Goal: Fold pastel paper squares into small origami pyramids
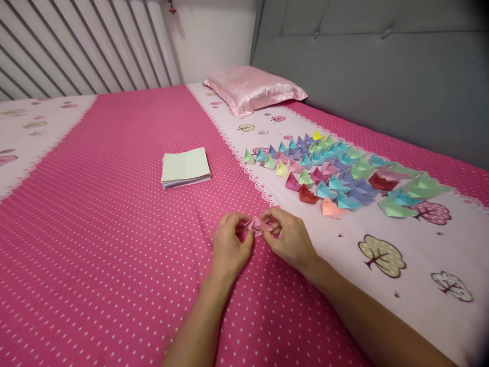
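Observation:
A small pink folded paper boat (pixel 255 225) is held between my two hands, just above the pink dotted bedsheet. My left hand (pixel 232 243) pinches its left end with thumb and fingers. On the opposite end, my right hand (pixel 288 235) is closed on it in the same way. Some fingertips are hidden behind the paper. Ahead and to the left lies a stack of square paper (pixel 186 165), pale green on top. To the right stand rows of small folded paper boats (pixel 332 168) in green, blue, purple, pink, red and yellow.
The bed's sheet (pixel 126 244) has pink dotted and white tree-print bands. A shiny pink pillow (pixel 254 89) rests at the far end. A grey padded headboard (pixel 367 76) runs along the right, and a white radiator (pixel 84 46) stands at the back left.

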`<state>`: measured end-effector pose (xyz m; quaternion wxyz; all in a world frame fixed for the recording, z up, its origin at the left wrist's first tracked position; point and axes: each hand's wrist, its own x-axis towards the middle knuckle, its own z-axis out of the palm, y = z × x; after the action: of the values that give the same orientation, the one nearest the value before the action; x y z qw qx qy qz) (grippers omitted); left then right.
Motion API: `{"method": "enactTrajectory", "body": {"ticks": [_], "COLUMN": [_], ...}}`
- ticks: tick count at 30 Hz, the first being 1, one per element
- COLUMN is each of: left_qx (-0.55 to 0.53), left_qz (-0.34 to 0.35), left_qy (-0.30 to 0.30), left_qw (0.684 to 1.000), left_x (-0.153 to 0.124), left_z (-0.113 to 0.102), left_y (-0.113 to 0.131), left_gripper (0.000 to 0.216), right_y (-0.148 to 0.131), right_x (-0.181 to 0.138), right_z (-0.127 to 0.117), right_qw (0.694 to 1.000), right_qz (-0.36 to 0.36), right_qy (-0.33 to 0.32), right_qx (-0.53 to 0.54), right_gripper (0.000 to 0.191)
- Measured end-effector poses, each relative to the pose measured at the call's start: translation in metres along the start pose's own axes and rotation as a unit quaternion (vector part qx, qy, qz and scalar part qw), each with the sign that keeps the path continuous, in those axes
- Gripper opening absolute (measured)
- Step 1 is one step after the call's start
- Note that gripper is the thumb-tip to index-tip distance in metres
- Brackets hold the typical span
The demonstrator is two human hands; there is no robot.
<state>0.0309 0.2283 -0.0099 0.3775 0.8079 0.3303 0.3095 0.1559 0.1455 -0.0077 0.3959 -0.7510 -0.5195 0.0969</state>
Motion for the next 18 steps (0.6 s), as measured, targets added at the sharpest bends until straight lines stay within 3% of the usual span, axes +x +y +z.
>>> {"method": "enactTrajectory", "body": {"ticks": [6, 12, 18], "left_qx": [-0.039, -0.034, 0.075], "left_qz": [-0.025, -0.017, 0.034], "left_qy": [0.002, -0.005, -0.008], "left_qw": [0.999, 0.999, 0.997], "left_x": [-0.0002, 0.0002, -0.0013], "left_z": [0.0022, 0.0020, 0.0000], "left_y": [-0.0028, -0.0037, -0.0022], "left_gripper": [0.013, 0.015, 0.017], "right_y": [-0.0027, -0.0013, 0.0031], "right_x": [0.0001, 0.0000, 0.0010], "right_z": [-0.0045, -0.0035, -0.0002], "right_qw": [0.998, 0.992, 0.992], "right_qz": [-0.047, -0.042, -0.028], "right_qy": [-0.036, -0.095, -0.098], "right_qx": [-0.038, -0.065, -0.071], "right_gripper": [0.027, 0.031, 0.026]}}
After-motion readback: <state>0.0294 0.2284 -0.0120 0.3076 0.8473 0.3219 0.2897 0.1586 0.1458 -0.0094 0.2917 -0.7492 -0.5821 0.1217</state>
